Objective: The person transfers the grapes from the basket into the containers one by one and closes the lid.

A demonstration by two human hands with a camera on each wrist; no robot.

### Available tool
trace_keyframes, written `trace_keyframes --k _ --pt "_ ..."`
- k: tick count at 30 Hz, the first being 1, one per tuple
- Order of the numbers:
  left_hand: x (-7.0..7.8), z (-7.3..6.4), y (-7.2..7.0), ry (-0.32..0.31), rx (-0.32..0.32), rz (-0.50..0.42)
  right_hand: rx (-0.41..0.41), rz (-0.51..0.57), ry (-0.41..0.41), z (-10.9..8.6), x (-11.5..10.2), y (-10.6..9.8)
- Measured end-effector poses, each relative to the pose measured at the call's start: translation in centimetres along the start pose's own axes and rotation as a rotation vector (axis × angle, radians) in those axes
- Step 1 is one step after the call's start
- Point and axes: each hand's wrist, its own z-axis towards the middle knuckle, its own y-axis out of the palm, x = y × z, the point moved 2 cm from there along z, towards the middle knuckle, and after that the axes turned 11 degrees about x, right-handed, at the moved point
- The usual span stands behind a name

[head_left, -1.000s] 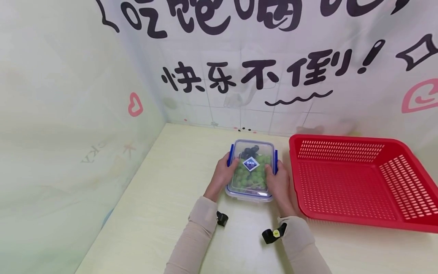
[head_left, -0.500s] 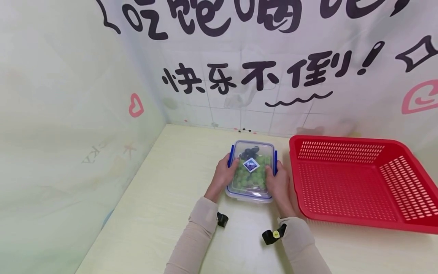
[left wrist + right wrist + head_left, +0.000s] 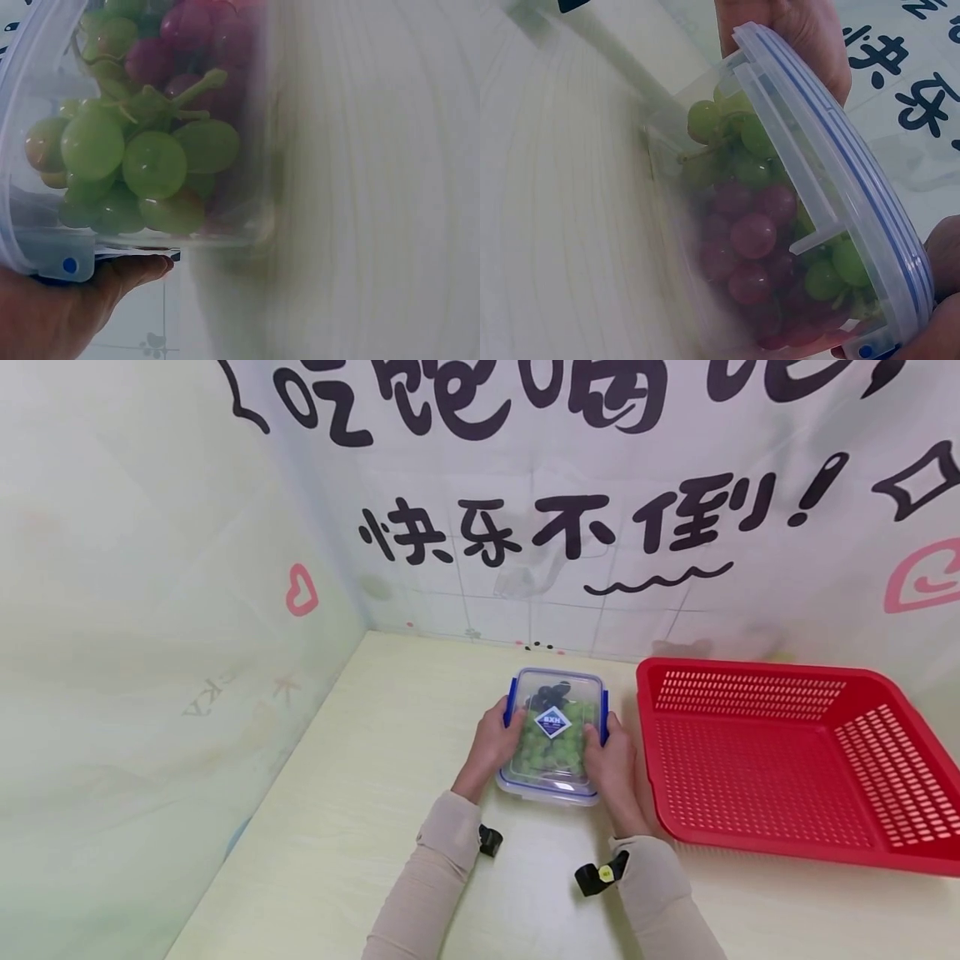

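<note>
A clear plastic food container (image 3: 553,752) with a blue-edged lid and blue side latches sits on the table. Green grapes (image 3: 154,163) and red-purple grapes (image 3: 752,235) show through its walls. My left hand (image 3: 495,742) grips its left side, the thumb over the lid edge and the fingers at the latch, partly hidden. On the opposite side my right hand (image 3: 611,764) holds it the same way, thumb on the lid. A diamond-shaped blue and white label (image 3: 552,722) lies on the lid between the thumbs. The lid appears seated on the container.
A red perforated plastic basket (image 3: 757,777) stands on the table right beside my right hand. Behind the pale table (image 3: 360,793) rises a printed wall sheet (image 3: 480,602) with large black characters. Another pale sheet (image 3: 150,635) hangs along the left.
</note>
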Motion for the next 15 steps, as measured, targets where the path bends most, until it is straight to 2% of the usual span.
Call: trace_keyframes --k 12,15 --pt "-0.03 0.02 -0.05 0.013 0.008 0.019 0.016 -0.006 -0.010 0.10 0.02 0.12" --pt "0.05 0.06 0.00 0.001 -0.002 0.014 0.021 -0.004 -0.008 0.11 0.05 0.04"
